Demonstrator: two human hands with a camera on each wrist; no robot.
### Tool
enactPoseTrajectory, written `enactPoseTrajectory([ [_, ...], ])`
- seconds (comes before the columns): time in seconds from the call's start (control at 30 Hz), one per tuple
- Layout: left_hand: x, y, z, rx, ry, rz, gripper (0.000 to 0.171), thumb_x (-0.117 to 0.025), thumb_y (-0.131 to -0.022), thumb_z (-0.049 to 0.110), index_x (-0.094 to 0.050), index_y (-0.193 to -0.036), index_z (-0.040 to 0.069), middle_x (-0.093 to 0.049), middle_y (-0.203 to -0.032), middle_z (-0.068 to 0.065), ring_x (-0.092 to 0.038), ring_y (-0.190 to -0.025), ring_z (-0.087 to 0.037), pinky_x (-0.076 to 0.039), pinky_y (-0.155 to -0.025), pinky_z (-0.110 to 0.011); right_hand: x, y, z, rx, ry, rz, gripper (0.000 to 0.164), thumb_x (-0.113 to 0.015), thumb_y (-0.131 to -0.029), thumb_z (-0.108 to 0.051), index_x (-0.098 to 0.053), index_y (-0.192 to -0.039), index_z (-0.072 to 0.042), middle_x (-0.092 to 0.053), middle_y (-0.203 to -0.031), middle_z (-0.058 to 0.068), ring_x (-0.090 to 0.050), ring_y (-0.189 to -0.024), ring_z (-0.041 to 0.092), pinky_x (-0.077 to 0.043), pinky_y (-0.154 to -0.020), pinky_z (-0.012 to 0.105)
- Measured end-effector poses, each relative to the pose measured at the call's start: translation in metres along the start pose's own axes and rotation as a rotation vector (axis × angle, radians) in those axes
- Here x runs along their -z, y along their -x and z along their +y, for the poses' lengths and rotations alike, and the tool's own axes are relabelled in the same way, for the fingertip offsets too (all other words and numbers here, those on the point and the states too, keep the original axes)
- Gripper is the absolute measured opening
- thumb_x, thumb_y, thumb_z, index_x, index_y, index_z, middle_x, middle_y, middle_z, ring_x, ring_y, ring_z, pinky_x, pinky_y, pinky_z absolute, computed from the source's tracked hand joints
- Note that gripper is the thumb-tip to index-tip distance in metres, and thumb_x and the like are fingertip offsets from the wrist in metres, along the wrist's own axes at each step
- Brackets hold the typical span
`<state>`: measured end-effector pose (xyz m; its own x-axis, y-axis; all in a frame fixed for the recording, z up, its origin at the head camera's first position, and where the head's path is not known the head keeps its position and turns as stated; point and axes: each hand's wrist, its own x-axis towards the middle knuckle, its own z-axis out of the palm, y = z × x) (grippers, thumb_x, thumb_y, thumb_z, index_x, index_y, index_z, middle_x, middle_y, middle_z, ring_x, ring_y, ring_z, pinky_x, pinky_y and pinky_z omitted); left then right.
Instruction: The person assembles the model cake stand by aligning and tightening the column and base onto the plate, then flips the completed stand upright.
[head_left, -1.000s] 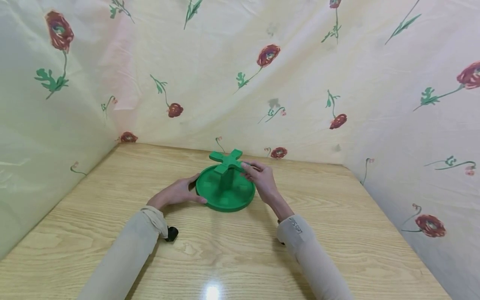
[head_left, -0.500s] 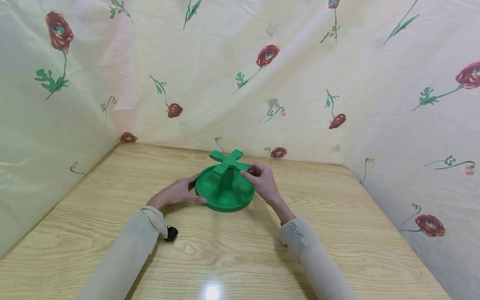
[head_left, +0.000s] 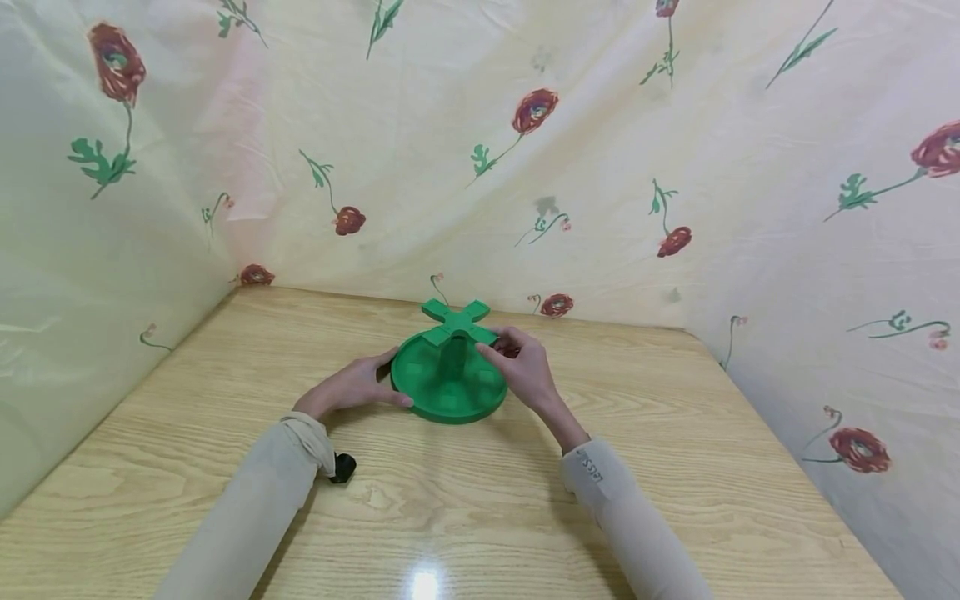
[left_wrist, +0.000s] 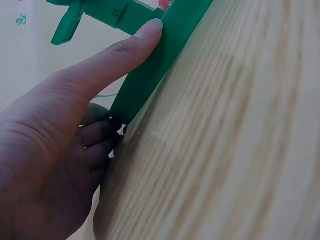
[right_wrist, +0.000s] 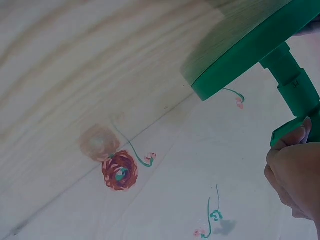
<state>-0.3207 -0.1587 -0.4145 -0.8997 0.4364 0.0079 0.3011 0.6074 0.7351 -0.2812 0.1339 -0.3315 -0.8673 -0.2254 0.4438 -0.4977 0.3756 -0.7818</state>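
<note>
A green round tray with a raised rim stands on the table, a thick green post rising from its middle. On top of the post sits a green cross-shaped piece with wide flat arms. My left hand holds the tray's left side, its thumb on the rim and the fingers curled at the edge. One arm of the cross is pinched by my right hand between thumb and fingers, as the right wrist view also shows. Small dark digits mark the post.
The wooden table extends around the tray. A pale floral sheet hangs behind and along both sides. A small black object sits at the left sleeve's cuff.
The cross-shaped piece has turned slightly clockwise as seen from above. My right hand has shifted a little with its arm. The left hand stays in place on the tray.
</note>
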Motion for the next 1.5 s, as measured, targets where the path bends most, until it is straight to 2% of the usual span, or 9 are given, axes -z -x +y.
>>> enactPoseTrajectory([
  [0.2, 0.000, 0.000, 0.001, 0.007, 0.006, -0.003, 0.117, -0.084, -0.084, 0.052, -0.017, -0.165, 0.002, -0.027, -0.165, -0.023, -0.024, -0.152, -0.040, -0.027, -0.119, -0.056, -0.003, 0.001, 0.001, 0.053, 0.040, 0.022, 0.026, -0.073, -0.095, -0.001, -0.068, -0.115, 0.014, -0.067, -0.092, 0.023, -0.065, -0.086, 0.038, -0.050, -0.072, 0.020],
  [0.43, 0.000, 0.000, 0.000, 0.004, 0.001, -0.002, 0.116, -0.084, -0.084, 0.052, -0.018, -0.165, 0.002, -0.027, -0.165, -0.024, -0.025, -0.152, -0.040, -0.028, -0.119, -0.056, -0.011, -0.009, 0.046, 0.074, 0.041, 0.051, 0.027, -0.079, -0.094, -0.012, -0.073, -0.115, 0.002, -0.068, -0.089, 0.011, -0.065, -0.081, 0.025, -0.053, -0.072, 0.025],
  [0.67, 0.000, -0.001, -0.001, 0.005, -0.002, -0.004, 0.116, -0.084, -0.084, 0.053, -0.017, -0.165, 0.002, -0.027, -0.165, -0.024, -0.025, -0.152, -0.041, -0.028, -0.118, -0.057, -0.016, -0.006, 0.044, 0.100, 0.060, 0.066, 0.026, -0.080, -0.092, -0.012, -0.072, -0.113, 0.001, -0.068, -0.087, 0.008, -0.066, -0.080, 0.022, -0.055, -0.073, 0.026],
  [0.97, 0.000, 0.000, 0.002, 0.012, -0.002, -0.006, 0.117, -0.084, -0.084, 0.053, -0.017, -0.165, 0.002, -0.028, -0.165, -0.024, -0.026, -0.151, -0.041, -0.029, -0.118, -0.057, -0.023, -0.001, 0.040, 0.174, 0.116, 0.072, 0.030, -0.082, -0.092, -0.014, -0.071, -0.113, 0.004, -0.069, -0.090, 0.009, -0.066, -0.082, 0.021, -0.057, -0.076, 0.031],
  [1.07, 0.000, 0.000, 0.000, 0.008, -0.002, -0.007, 0.117, -0.084, -0.084, 0.053, -0.017, -0.165, 0.002, -0.028, -0.164, -0.025, -0.026, -0.151, -0.042, -0.029, -0.118, -0.058, -0.021, -0.001, 0.039, 0.191, 0.101, 0.096, 0.022, -0.077, -0.095, -0.013, -0.072, -0.109, 0.004, -0.070, -0.090, 0.009, -0.065, -0.081, 0.022, -0.057, -0.074, 0.034],
  [1.23, 0.000, -0.002, -0.001, 0.002, 0.000, -0.008, 0.117, -0.084, -0.083, 0.054, -0.017, -0.164, 0.001, -0.028, -0.165, -0.024, -0.026, -0.151, -0.041, -0.029, -0.118, -0.057, -0.011, -0.007, 0.044, 0.236, 0.121, 0.186, 0.013, -0.070, -0.099, -0.009, -0.074, -0.103, 0.002, -0.071, -0.090, 0.012, -0.064, -0.079, 0.026, -0.054, -0.070, 0.035],
  [1.37, 0.001, -0.001, 0.000, 0.004, 0.011, -0.008, 0.118, -0.085, -0.083, 0.053, -0.017, -0.165, 0.002, -0.027, -0.165, -0.024, -0.025, -0.152, -0.041, -0.029, -0.118, -0.056, -0.002, -0.015, 0.053, 0.220, 0.133, 0.223, 0.017, -0.067, -0.099, -0.006, -0.071, -0.110, 0.007, -0.070, -0.095, 0.017, -0.064, -0.083, 0.031, -0.053, -0.073, 0.038],
  [1.5, 0.001, -0.001, 0.000, 0.006, 0.011, -0.008, 0.118, -0.085, -0.083, 0.053, -0.017, -0.165, 0.002, -0.027, -0.165, -0.023, -0.024, -0.152, -0.040, -0.028, -0.119, -0.056, 0.004, -0.024, 0.062, 0.177, 0.130, 0.188, 0.027, -0.065, -0.101, -0.007, -0.066, -0.123, 0.010, -0.067, -0.108, 0.022, -0.064, -0.094, 0.036, -0.054, -0.079, 0.047],
])
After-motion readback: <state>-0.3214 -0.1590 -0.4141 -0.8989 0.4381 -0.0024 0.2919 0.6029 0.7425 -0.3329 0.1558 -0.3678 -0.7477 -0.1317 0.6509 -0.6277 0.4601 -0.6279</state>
